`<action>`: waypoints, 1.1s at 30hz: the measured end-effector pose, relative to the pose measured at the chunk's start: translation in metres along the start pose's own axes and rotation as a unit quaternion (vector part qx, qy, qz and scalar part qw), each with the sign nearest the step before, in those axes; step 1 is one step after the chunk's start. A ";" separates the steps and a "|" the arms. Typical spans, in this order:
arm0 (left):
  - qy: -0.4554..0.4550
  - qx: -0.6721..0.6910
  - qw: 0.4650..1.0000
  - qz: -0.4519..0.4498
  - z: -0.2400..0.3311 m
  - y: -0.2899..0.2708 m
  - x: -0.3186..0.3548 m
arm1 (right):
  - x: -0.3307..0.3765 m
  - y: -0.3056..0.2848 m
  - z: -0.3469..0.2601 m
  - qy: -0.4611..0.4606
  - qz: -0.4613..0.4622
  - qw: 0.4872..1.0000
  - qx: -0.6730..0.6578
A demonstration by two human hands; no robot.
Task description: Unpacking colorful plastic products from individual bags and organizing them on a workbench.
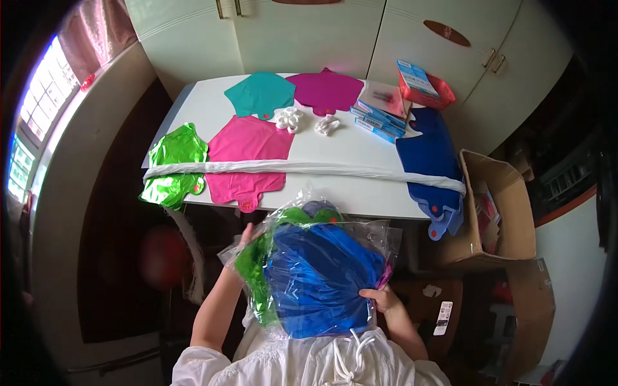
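A clear plastic bag (391, 239), filled with folded glossy blue, green and purple sheets (315, 276), is held up in front of my chest. My left hand (246, 239) holds its left side, with the thumb side up and the other fingers mostly hidden behind the bag. At the lower right, my right hand (381, 298) pinches the bag with the thumb in front. Beyond it on the table lie flat sheets with small red-dotted tabs: shiny green (177, 147), pink (248, 145), teal (259, 92), magenta (327, 90) and dark blue (428, 148).
A long white strip (309, 166) stretches across the white table (347, 193). Two small white bundles (289, 119) (327, 125) lie mid-table. Blue boxes (378, 122) and a red basket (444, 95) stand far right. An open cardboard box (521, 225) is beside the table's right end.
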State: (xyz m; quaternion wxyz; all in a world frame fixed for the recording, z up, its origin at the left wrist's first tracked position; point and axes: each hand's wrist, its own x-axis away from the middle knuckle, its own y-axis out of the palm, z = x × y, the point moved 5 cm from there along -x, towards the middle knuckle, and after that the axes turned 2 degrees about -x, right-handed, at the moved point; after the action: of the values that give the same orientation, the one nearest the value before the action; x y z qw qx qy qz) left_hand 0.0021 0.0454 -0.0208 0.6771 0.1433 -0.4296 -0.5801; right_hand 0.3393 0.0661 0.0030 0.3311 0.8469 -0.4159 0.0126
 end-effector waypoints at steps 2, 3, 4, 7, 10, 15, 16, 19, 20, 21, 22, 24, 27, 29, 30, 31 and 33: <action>-0.061 -0.009 0.995 -0.078 -0.014 -0.035 -0.015 | 0.000 0.000 0.004 0.049 -0.019 0.999 0.006; -0.083 -0.070 0.994 -0.007 -0.012 -0.016 -0.013 | 0.003 -0.007 0.006 0.049 -0.005 0.998 0.025; -0.108 -0.127 0.984 0.065 -0.007 0.004 -0.004 | 0.003 -0.010 0.008 0.048 0.003 0.998 0.044; 0.010 -0.434 0.893 0.117 0.024 0.032 0.002 | -0.003 -0.028 0.009 0.057 0.056 0.988 0.135; 0.078 -0.683 0.724 0.051 0.057 0.051 0.007 | -0.011 -0.040 -0.011 -0.017 0.160 0.975 0.153; 0.277 -0.751 0.576 0.166 0.109 0.101 0.055 | -0.004 0.012 -0.106 -0.324 0.254 0.698 0.587; 0.324 -0.766 0.540 0.127 0.104 0.119 0.063 | -0.007 0.031 -0.119 -0.356 0.215 0.658 0.628; 0.440 -0.782 0.440 0.005 0.081 0.166 0.065 | -0.035 0.073 -0.126 -0.373 0.119 0.659 0.642; 0.439 -0.789 0.429 -0.020 0.072 0.174 0.056 | -0.046 0.083 -0.124 -0.381 0.091 0.643 0.658; 0.438 -0.795 0.418 -0.043 0.063 0.178 0.047 | -0.057 0.090 -0.119 -0.381 0.064 0.620 0.683; 0.450 -0.800 0.394 -0.053 0.054 0.180 0.038 | -0.064 0.094 -0.115 -0.380 0.067 0.604 0.698; 0.455 -0.813 0.359 -0.058 0.038 0.179 0.022 | -0.076 0.097 -0.106 -0.367 0.090 0.590 0.714; 0.426 -0.827 0.366 -0.029 0.030 0.168 0.012 | -0.084 0.092 -0.100 -0.346 0.108 0.623 0.693; 0.409 -0.812 0.415 -0.044 0.032 0.162 0.009 | -0.088 0.093 -0.097 -0.344 0.102 0.624 0.694; 0.406 -0.801 0.437 -0.051 0.035 0.158 0.008 | -0.090 0.095 -0.097 -0.336 0.095 0.626 0.697; 0.402 -0.791 0.458 -0.058 0.037 0.154 0.007 | -0.091 0.097 -0.098 -0.329 0.089 0.628 0.700; 0.400 -0.779 0.477 -0.078 0.042 0.154 0.012 | -0.088 0.105 -0.106 -0.360 0.086 0.644 0.669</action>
State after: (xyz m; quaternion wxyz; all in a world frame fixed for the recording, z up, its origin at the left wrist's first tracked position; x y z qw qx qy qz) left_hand 0.0725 0.0912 0.1157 0.5606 -0.1935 0.5289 -0.6070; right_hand 0.2339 0.1429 0.1175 -0.5047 0.7355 -0.4519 0.0099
